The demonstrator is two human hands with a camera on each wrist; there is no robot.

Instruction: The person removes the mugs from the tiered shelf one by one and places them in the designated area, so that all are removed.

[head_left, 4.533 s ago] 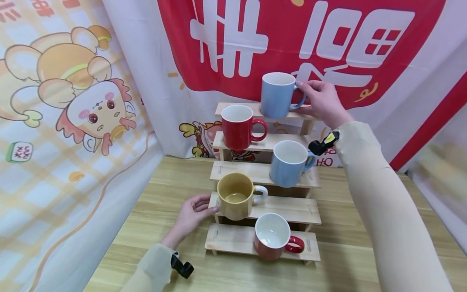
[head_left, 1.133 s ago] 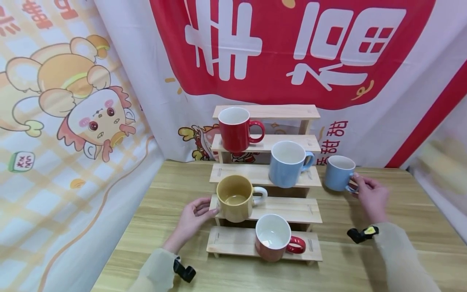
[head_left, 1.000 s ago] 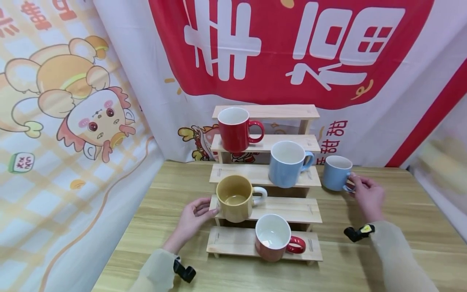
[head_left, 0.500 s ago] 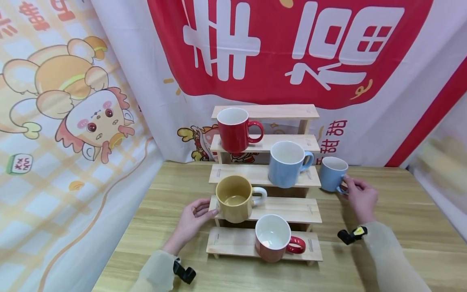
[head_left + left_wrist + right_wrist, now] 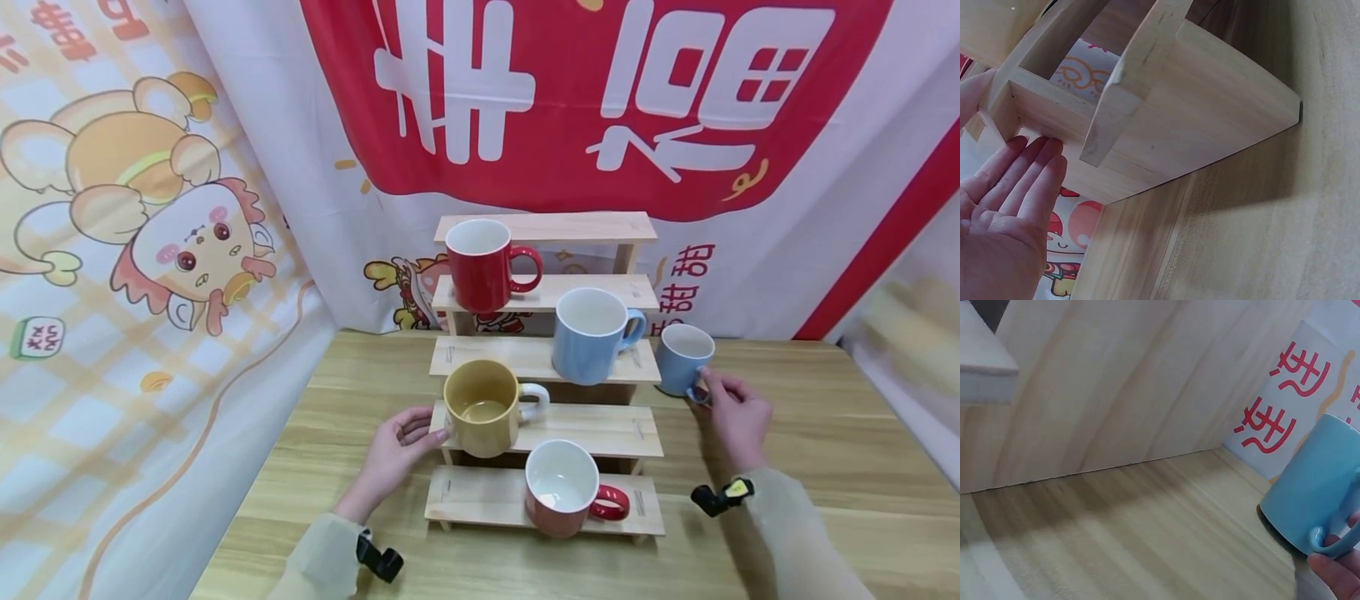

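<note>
Beside the right end of a stepped wooden display rack (image 5: 592,429), a blue mug (image 5: 682,362) stands low at the table surface. My right hand (image 5: 738,417) pinches its handle with thumb and fingers, also visible in the right wrist view, where the mug (image 5: 1313,487) is at the right edge. At the rack's left side, my left hand (image 5: 397,450) grips the end of a tier, thumb by the top and fingers (image 5: 1025,178) beneath the board. A yellow mug (image 5: 482,433) with a white handle sits on that tier, close to the thumb.
Other mugs stand on the rack: a red mug (image 5: 480,271) on the second tier from the top, a blue mug (image 5: 590,342) below it, and a red mug with white inside (image 5: 561,492) on the lowest. A printed cloth (image 5: 360,275) hangs behind the wooden table (image 5: 832,442).
The right hand has brought the blue mug from the top tier down to the table right of the rack, then shifted it slightly left. The left hand has kept its place.
</note>
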